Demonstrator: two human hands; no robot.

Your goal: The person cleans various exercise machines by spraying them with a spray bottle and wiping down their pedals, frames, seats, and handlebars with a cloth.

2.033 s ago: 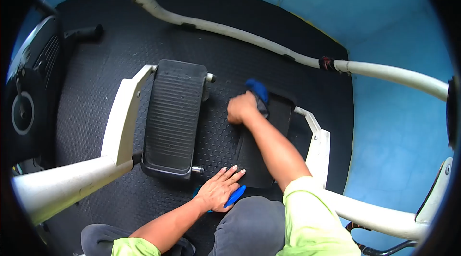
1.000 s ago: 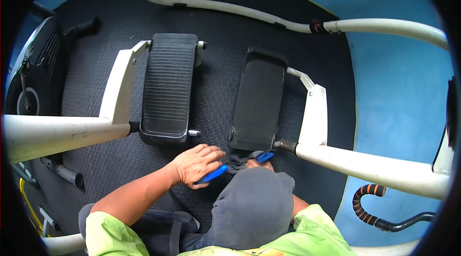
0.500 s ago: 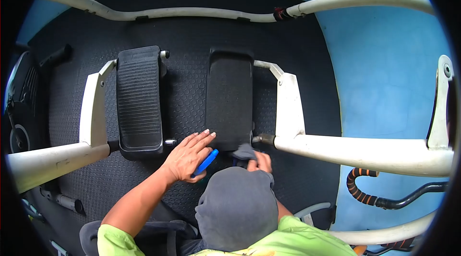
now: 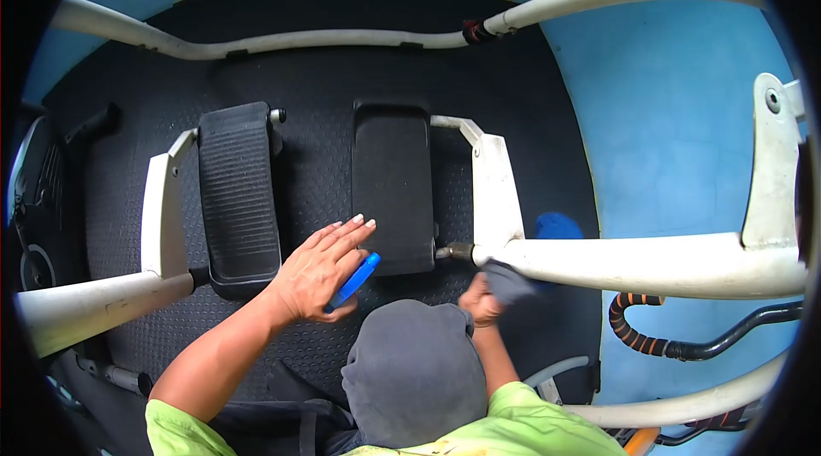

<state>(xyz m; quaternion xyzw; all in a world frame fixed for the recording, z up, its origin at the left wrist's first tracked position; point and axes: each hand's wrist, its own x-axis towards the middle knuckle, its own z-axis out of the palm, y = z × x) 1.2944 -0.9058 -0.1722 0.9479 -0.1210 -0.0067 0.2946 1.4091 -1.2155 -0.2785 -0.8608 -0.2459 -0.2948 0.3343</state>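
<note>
My left hand (image 4: 321, 272) has a blue spray trigger (image 4: 352, 282) against its palm, thumb below it and fingers stretched towards the near left corner of the right black pedal (image 4: 392, 191). The body of the bottle is hidden under the hand. My right hand (image 4: 481, 302) is closed on a grey and blue cloth (image 4: 510, 282), which is blurred and lies by the white lower bar (image 4: 633, 266); a blue part of it shows beyond the bar. The ridged left pedal (image 4: 239, 200) is untouched.
A white rail (image 4: 316, 39) curves across the far side, before the blue wall (image 4: 676, 114). An exercise bike (image 4: 43, 191) stands at the left. A curved handle with orange stripes (image 4: 629, 328) is at the lower right. My grey-clad knee (image 4: 415, 370) is between my arms.
My right hand went from the right pedal to its near end, then rightwards to the white bar with the cloth. My left hand stays near the pedal's near left corner. The view has shifted.
</note>
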